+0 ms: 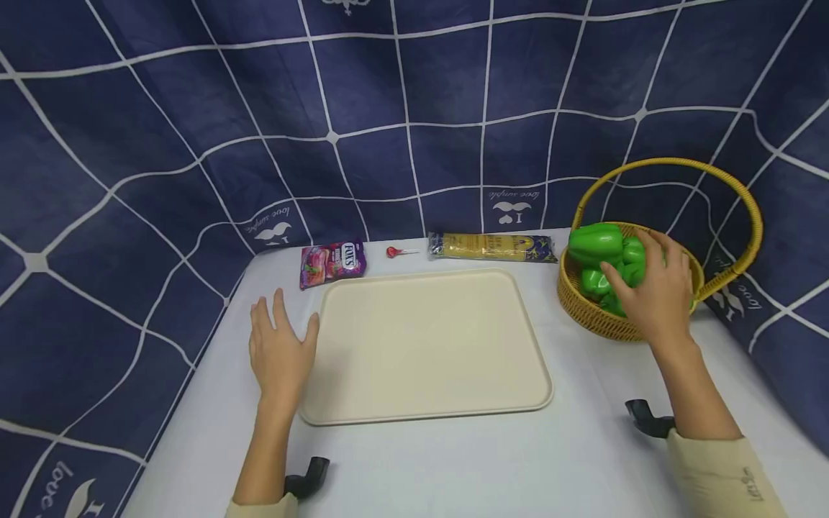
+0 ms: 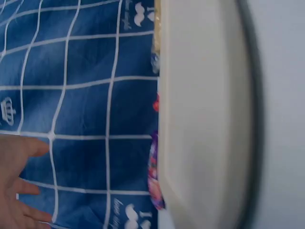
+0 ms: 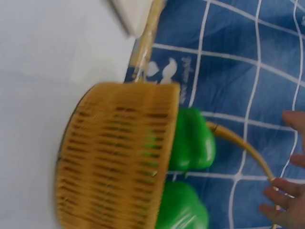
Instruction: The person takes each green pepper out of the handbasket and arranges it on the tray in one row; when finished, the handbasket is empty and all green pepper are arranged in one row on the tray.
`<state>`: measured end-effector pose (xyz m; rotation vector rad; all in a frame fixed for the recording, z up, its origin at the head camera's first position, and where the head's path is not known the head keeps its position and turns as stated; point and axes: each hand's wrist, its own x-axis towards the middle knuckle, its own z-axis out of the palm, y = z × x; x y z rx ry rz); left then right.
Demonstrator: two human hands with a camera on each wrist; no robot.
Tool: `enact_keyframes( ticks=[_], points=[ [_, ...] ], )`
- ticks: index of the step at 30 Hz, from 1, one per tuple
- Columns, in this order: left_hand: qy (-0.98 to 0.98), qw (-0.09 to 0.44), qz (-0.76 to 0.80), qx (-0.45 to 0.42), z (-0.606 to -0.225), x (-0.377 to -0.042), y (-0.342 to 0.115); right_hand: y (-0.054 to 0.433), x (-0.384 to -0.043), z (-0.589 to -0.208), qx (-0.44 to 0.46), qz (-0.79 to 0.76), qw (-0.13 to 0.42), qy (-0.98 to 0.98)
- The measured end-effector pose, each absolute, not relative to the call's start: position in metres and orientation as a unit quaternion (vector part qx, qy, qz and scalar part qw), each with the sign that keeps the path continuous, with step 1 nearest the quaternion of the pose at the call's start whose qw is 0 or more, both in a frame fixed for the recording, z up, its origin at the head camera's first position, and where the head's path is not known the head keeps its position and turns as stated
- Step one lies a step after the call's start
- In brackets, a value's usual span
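Observation:
My right hand [image 1: 657,291] hovers over a yellow wicker basket [image 1: 599,316], its fingers spread and holding nothing. Inside the basket lie several green bell peppers [image 1: 596,244], heaped near the rim; in the right wrist view one pepper [image 3: 193,138] bulges above the basket edge, and the hand [image 3: 288,191] is apart from it. My left hand [image 1: 280,352] is beside the left edge of a cream rectangular tray [image 1: 427,345], fingers and thumb apart, nothing held. The left wrist view shows that hand [image 2: 19,183] with spread fingers and the bare tray [image 2: 195,95].
Behind the tray lie a purple candy bag [image 1: 332,264], a red lollipop [image 1: 392,252] and a yellow-and-blue packet [image 1: 488,247]. The basket's tall handle [image 1: 751,208] arches up to the right. A dark blue checked cloth [image 1: 447,86] hangs around the white table [image 1: 453,467].

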<state>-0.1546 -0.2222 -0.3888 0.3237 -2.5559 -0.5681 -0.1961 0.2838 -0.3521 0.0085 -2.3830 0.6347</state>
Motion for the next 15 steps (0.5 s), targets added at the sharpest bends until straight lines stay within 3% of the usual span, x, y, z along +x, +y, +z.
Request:
enact_keyframes(
  ticks=[8, 15],
  points=[
    [-0.905, 0.305, -0.26, 0.144, -0.416, -0.142, -0.254, 0.31, -0.204, -0.372, 0.029, 0.304, 0.411, -0.859],
    [-0.899, 0.26, -0.342, 0.082, -0.443, -0.144, -0.281, 0.327, -0.207, -0.387, -0.044, 0.309, 0.346, -0.885]
  ],
)
